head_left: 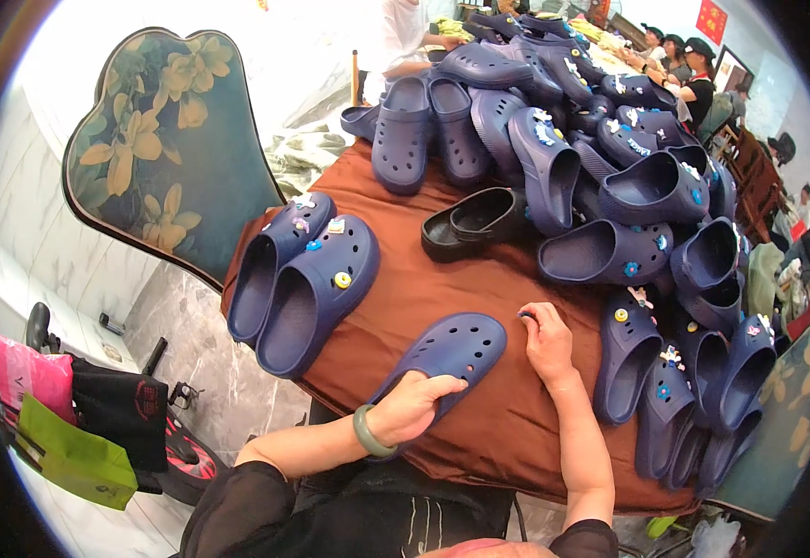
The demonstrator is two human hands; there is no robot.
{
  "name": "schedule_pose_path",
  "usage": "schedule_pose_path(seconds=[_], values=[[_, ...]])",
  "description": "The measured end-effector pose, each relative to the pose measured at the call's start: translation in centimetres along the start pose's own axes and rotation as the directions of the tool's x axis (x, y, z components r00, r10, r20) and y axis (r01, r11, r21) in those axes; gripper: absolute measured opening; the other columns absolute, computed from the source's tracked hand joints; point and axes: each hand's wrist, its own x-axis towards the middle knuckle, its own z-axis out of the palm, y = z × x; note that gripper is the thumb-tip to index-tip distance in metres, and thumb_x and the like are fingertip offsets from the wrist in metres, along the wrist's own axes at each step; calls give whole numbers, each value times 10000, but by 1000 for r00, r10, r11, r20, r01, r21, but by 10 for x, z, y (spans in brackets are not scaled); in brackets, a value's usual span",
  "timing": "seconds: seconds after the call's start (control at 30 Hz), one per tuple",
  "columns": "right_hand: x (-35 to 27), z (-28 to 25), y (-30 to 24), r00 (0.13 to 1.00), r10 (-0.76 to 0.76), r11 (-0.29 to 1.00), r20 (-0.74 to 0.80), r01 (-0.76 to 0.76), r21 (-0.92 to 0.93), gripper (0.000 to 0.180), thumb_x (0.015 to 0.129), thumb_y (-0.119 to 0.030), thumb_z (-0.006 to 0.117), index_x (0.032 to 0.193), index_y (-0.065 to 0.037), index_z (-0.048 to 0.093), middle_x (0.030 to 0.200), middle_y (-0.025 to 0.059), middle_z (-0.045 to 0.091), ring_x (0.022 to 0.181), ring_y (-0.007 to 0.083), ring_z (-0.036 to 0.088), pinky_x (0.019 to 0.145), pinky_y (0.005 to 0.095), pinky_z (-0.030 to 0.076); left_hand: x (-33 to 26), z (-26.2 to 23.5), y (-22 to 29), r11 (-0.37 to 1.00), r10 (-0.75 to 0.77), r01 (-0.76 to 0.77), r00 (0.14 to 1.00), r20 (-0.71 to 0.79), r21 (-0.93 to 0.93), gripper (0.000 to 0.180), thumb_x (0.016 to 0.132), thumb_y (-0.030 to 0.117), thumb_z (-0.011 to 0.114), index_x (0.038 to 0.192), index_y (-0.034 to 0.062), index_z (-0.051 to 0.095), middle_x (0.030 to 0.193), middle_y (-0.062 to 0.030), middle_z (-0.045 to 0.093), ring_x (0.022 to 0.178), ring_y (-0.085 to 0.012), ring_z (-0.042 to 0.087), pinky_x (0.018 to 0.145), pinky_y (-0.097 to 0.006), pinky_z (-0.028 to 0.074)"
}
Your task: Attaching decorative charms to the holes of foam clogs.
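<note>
My left hand (409,409), with a jade-green bangle at the wrist, grips a navy clog (457,340). The thumb lies over its upper and the fingers are hidden beneath. This clog's holes carry no charms that I can see. To its right, my right hand (550,346) is raised over the brown cloth, thumb and forefinger pinched on a small dark piece (525,314), too small to name. Left of my hands stands a pair of navy clogs, the nearer clog (324,284) bearing a yellow round charm, a blue flower and a pale charm.
A large heap of navy clogs (651,191), many with charms, covers the table's far and right sides. A black clog (476,223) lies before it on the brown tablecloth (414,279). A floral chair back (172,149) stands left; bags hang lower left. Other people sit far off.
</note>
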Motion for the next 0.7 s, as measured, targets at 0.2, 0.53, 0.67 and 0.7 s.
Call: schedule_pose_path(seconds=[0.2,0.53,0.67,0.7], values=[[11,2,-3,991,-132,984,26,134,-121,80,818,-67,622,894,-64,600,903,89,612,869,286,614,722,381,505,3,-12,3,948,45,-52,999,29,314,244,834,-18,605,1077,-19,627,1058,-53,647,990,-158,597,918,-300,438],[9,1,9,992,-125,987,24,126,-102,94,805,-113,650,871,-73,596,856,77,598,807,277,602,676,374,503,12,14,12,993,-13,20,998,-58,119,321,830,-10,583,1151,-9,572,1110,-68,627,1032,-159,584,935,-315,439],[5,8,-5,993,-113,991,-27,111,-72,99,838,-129,644,903,-80,587,883,85,602,811,293,615,667,384,513,2,-2,11,979,0,3,1000,-14,205,336,828,20,608,1161,-12,574,1144,-52,605,1035,-146,558,937,-319,423],[0,3,-5,996,-92,993,-9,92,-72,100,845,-136,644,908,-83,586,890,85,601,811,293,618,663,382,516,3,-1,8,983,-15,16,1000,-6,182,350,827,15,608,1174,-10,571,1149,-50,604,1040,-148,557,944,-316,422]])
